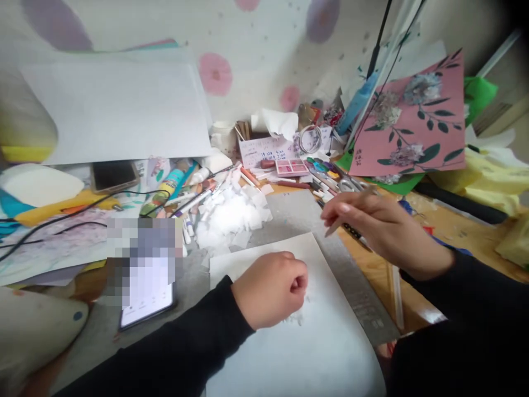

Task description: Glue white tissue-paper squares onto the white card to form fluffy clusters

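Note:
A large white sheet of paper (pixel 330 342) lies over a grey cutting mat (pixel 367 309). My left hand (pixel 273 286) is curled into a fist above the sheet; whatever its fingers hold, if anything, is hidden. Small greyish-white bits (pixel 297 317) show on the sheet just below that fist. To the right, my right hand (pixel 380 229) is raised and pinches a thin, pointed, brownish stick (pixel 332 227), its tip directed down and left. Beyond the sheet is a pile of torn white paper pieces (pixel 233 215).
A lit phone (pixel 151 298) lies on the mat at the left, partly blurred out. Behind are pens and markers (pixel 188 220), a pink palette (pixel 291 167) and a white cup (pixel 224 137). A pink picture with paper flowers (pixel 413 121) leans at the right. Cables (pixel 82 209) cross the left side.

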A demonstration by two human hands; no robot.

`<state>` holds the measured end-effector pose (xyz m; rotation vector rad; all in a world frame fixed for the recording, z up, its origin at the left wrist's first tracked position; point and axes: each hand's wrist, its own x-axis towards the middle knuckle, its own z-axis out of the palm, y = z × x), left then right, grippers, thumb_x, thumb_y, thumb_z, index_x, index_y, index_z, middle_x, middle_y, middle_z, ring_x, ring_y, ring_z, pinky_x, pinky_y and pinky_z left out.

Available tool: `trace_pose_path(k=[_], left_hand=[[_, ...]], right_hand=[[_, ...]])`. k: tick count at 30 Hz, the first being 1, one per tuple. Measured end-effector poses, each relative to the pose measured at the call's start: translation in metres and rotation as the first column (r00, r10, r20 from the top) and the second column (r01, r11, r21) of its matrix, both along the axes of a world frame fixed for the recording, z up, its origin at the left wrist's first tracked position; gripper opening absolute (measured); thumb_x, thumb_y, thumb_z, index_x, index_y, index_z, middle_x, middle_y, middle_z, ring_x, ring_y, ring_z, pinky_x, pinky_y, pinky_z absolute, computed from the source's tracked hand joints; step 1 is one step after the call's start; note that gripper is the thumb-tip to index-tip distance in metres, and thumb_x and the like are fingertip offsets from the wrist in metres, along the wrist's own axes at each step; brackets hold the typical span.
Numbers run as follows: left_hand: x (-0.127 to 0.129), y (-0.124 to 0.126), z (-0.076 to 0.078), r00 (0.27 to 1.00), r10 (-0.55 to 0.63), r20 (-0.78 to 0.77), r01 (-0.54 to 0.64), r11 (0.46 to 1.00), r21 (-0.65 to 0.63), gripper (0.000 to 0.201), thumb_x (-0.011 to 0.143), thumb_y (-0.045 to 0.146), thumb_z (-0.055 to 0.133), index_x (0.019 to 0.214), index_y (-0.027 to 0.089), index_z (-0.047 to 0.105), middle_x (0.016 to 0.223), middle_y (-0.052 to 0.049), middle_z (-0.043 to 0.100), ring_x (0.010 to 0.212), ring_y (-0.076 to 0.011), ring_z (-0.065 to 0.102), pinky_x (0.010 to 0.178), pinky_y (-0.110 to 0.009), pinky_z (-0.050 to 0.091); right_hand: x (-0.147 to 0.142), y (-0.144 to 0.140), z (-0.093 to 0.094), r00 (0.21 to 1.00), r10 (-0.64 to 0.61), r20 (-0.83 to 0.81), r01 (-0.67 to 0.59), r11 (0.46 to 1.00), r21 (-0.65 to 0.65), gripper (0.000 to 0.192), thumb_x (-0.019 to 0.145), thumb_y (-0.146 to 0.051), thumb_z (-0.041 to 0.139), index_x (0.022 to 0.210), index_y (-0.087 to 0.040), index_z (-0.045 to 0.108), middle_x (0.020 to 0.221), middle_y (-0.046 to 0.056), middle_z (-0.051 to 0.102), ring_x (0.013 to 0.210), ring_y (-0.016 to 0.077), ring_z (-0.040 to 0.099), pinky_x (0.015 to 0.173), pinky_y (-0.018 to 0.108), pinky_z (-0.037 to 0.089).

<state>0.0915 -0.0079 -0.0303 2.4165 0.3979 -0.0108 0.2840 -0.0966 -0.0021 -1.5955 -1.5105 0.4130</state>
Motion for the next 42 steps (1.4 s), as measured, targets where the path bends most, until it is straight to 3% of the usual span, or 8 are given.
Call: trace_pose_path(k=[5, 12, 16, 22, 27, 29, 33, 42], left_hand=[[-0.002, -0.001, -0.005, 0.999, 0.009, 0.034, -0.009, 1.0, 0.014, 0.012, 0.066, 0.007, 0.05, 0.06, 0.017, 0.052, 0.067, 0.003, 0.05, 0.058, -0.0085, 0.046, 0.054, -0.021, 0.034], [-0.003, 0.002, -0.008, 0.999, -0.013, 0.051, 0.011, 0.999, 0.031, 0.008, 0.062, 0.01, 0.053, 0.06, 0.018, 0.054, 0.065, 0.002, 0.047, 0.055, -0.0098, 0.042, 0.052, -0.023, 0.032], [-0.002, 0.002, -0.006, 0.999, -0.004, 0.04, 0.003, 0.999, 0.039, 0.01, 0.063, 0.009, 0.051, 0.061, 0.018, 0.055, 0.067, 0.002, 0.049, 0.057, -0.01, 0.044, 0.054, -0.023, 0.034], [-0.001, 0.002, -0.006, 0.999, -0.012, 0.038, 0.012, 1.0, -0.002, 0.012, 0.069, 0.009, 0.051, 0.063, 0.018, 0.055, 0.07, 0.002, 0.053, 0.058, -0.0101, 0.046, 0.059, -0.024, 0.035], [-0.001, 0.004, -0.001, 1.0, -0.011, 0.003, 0.011, 1.0, -0.014, 0.011, 0.067, 0.008, 0.052, 0.068, 0.019, 0.051, 0.066, 0.004, 0.051, 0.059, -0.0108, 0.046, 0.057, -0.024, 0.032], [0.0, 0.003, 0.002, 1.0, -0.007, -0.017, 0.007, 1.0, -0.018, 0.017, 0.066, 0.007, 0.05, 0.075, 0.02, 0.05, 0.065, 0.006, 0.052, 0.059, -0.0106, 0.047, 0.056, -0.023, 0.032], [0.001, 0.002, 0.004, 0.999, -0.011, -0.041, 0.01, 1.0, -0.027, 0.018, 0.07, 0.006, 0.046, 0.08, 0.021, 0.048, 0.063, 0.008, 0.048, 0.057, -0.0092, 0.045, 0.055, -0.022, 0.033], [-0.005, 0.009, 0.024, 0.994, -0.107, 0.024, 0.109, 0.99, -0.095, 0.006, 0.076, 0.016, 0.063, 0.076, 0.02, 0.067, 0.072, 0.005, 0.053, 0.064, -0.0064, 0.051, 0.061, -0.018, 0.039]], right_hand=[[-0.015, 0.087, -0.007, 0.941, 0.046, 0.336, 0.023, 0.98, -0.197, 0.012, 0.086, -0.022, 0.06, 0.093, -0.014, 0.067, 0.098, 0.008, 0.068, 0.097, 0.0226, 0.062, 0.091, 0.039, 0.045], [-0.031, 0.157, -0.025, 0.896, -0.002, 0.445, 0.179, 0.917, -0.357, 0.031, 0.092, -0.033, 0.057, 0.118, -0.017, 0.057, 0.118, 0.008, 0.06, 0.098, 0.0207, 0.062, 0.082, 0.042, 0.053], [-0.037, 0.132, -0.009, 0.92, -0.001, 0.392, 0.151, 0.923, -0.353, 0.021, 0.091, -0.032, 0.059, 0.103, -0.015, 0.062, 0.101, 0.005, 0.065, 0.085, 0.0169, 0.063, 0.075, 0.036, 0.053], [-0.029, 0.023, 0.03, 0.984, 0.055, 0.167, 0.014, 0.923, -0.385, 0.017, 0.08, -0.031, 0.064, 0.071, -0.018, 0.059, 0.06, -0.006, 0.05, 0.055, 0.0081, 0.046, 0.049, 0.02, 0.036], [-0.039, -0.044, 0.023, 0.959, 0.171, -0.225, -0.274, 0.758, -0.593, 0.01, 0.08, -0.026, 0.058, 0.072, -0.02, 0.056, 0.064, -0.005, 0.051, 0.057, 0.0093, 0.049, 0.05, 0.019, 0.038], [-0.045, -0.05, 0.008, 0.968, 0.162, -0.192, -0.249, 0.714, -0.654, 0.006, 0.078, -0.021, 0.056, 0.072, -0.019, 0.056, 0.065, -0.004, 0.051, 0.054, 0.0092, 0.05, 0.047, 0.019, 0.036], [-0.048, -0.047, -0.014, 0.987, 0.155, -0.03, -0.142, 0.79, -0.597, 0.009, 0.074, -0.016, 0.057, 0.065, -0.018, 0.054, 0.062, -0.003, 0.051, 0.057, 0.0103, 0.048, 0.051, 0.02, 0.036], [-0.044, -0.056, -0.001, 0.936, 0.133, -0.326, -0.312, 0.742, -0.593, 0.01, 0.078, -0.023, 0.059, 0.069, -0.019, 0.057, 0.061, -0.005, 0.049, 0.056, 0.0095, 0.045, 0.05, 0.021, 0.035]])
